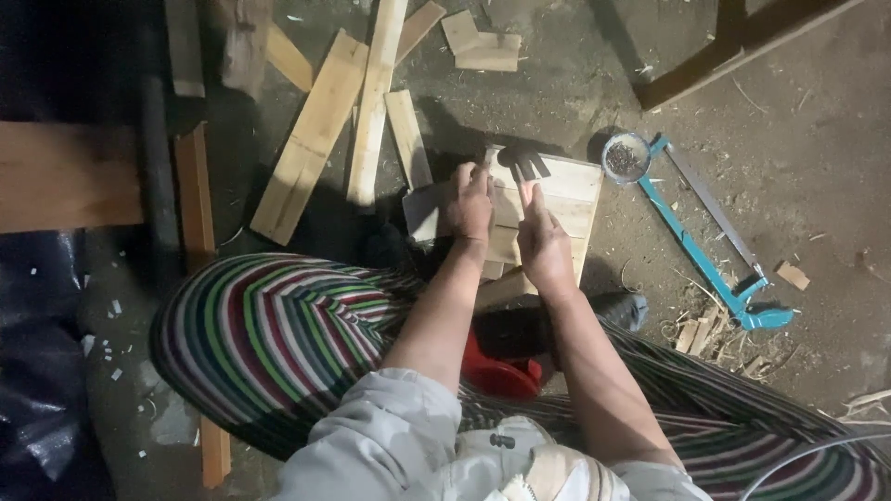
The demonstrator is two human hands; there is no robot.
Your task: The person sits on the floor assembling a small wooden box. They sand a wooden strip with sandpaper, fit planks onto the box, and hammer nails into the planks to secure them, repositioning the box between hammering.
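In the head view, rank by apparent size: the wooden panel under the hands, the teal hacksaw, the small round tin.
1. Wooden panel, partly hidden by both hands.
2. Teal hacksaw: similar length, much slimmer.
3. Small round tin, clearly smallest.

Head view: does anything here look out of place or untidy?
Yes. Wooden planks lie scattered at mixed angles on the dirt floor, and wood shavings litter the ground beside the blue hacksaw. Nothing looks broken.

A dusty dirt floor (798, 121) lies dim under weak light, strewn with pale planks (316, 130) and wood chips. A dark wooden frame (733, 46) stands top right; black sheeting (37, 390) covers the left edge.
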